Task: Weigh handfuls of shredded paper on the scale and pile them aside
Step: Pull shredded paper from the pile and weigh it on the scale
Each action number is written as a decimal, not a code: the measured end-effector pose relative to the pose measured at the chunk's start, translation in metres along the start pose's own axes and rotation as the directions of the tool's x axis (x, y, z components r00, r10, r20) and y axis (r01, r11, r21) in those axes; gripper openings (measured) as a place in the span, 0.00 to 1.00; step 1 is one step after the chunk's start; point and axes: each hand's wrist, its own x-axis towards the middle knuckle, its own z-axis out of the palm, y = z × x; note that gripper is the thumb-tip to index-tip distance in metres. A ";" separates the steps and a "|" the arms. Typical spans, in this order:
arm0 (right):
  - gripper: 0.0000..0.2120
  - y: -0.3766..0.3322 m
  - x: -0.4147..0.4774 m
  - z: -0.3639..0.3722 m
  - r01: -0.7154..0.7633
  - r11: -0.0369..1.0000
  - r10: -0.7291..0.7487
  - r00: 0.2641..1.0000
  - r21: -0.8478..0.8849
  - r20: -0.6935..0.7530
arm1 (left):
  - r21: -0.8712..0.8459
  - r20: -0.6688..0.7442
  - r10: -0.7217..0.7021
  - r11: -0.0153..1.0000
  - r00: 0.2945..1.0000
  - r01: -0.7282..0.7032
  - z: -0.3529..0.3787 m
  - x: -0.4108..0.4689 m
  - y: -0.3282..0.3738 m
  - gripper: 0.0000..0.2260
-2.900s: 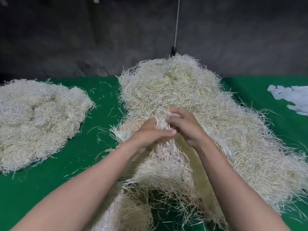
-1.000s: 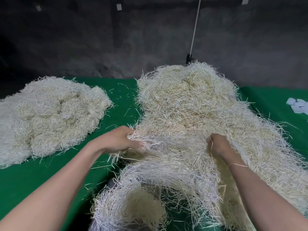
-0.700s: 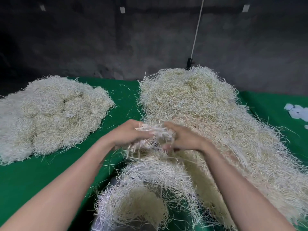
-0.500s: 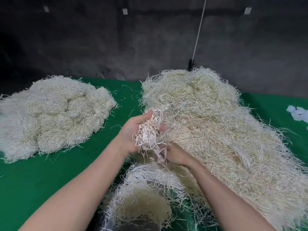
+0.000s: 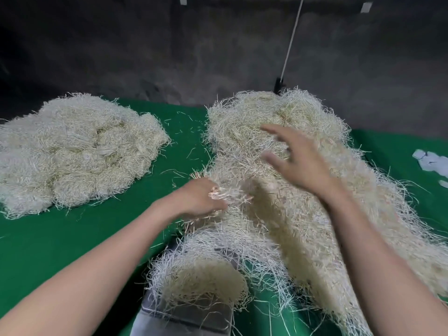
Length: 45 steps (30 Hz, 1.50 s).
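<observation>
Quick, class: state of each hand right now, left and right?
Left hand: closed, gripping a tuft of shredded paper.
Right hand: open, fingers spread over the big pile, holding nothing.

We find the light soft and overhead: the shredded paper [image 5: 278,122] and green table cover [image 5: 48,238] read bright, the back wall [image 5: 145,44] is dim and murky, and a soft brownish shadow lies on the paper under the right hand [image 5: 305,166]. We record heavy motion blur on that hand, its spread fingers smeared and half transparent, with slighter blur on the left hand [image 5: 196,200] and the strands at its fingertips. We note wide-angle bending toward the edges, where the table's far border bows, and a soft, poorly resolved scale [image 5: 184,314] at the bottom.
</observation>
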 end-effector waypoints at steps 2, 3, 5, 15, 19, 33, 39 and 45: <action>0.34 -0.036 -0.018 0.037 -0.020 0.924 -0.090 0.959 0.383 0.269 | -0.013 -0.052 0.072 0.997 0.996 -0.072 0.001 -0.008 0.005 0.14; 0.36 -0.046 -0.028 0.057 -0.093 0.908 -0.094 0.905 0.409 0.415 | -0.058 -0.056 0.117 0.991 0.991 -0.121 0.000 -0.014 0.005 0.08; 0.33 -0.050 -0.040 0.083 -0.278 0.833 -0.054 0.820 0.479 0.570 | -0.054 -0.039 0.192 0.980 0.981 -0.194 -0.008 -0.028 -0.002 0.08; 0.06 -0.067 -0.084 0.123 -0.596 0.368 0.245 0.803 0.714 0.544 | -0.416 -0.179 0.180 0.877 0.967 -0.241 -0.007 -0.075 -0.077 0.13; 0.09 -0.064 -0.110 0.141 -0.395 0.903 0.306 0.867 0.168 0.394 | -0.295 -0.089 0.123 0.945 0.988 -0.144 0.042 -0.074 -0.098 0.12; 0.12 -0.059 -0.135 0.151 -0.349 0.936 0.342 0.934 0.052 0.105 | -0.027 -0.227 0.257 0.962 0.939 -0.270 0.079 -0.063 -0.109 0.08; 0.11 -0.057 -0.135 0.143 -0.386 0.895 0.374 0.922 0.222 0.095 | -0.161 -0.317 0.195 0.953 0.928 -0.255 0.085 -0.064 -0.112 0.04; 0.12 -0.058 -0.132 0.135 -0.337 0.894 0.350 0.937 0.296 0.012 | -0.313 -0.494 0.116 0.901 0.862 -0.300 0.060 -0.077 -0.101 0.11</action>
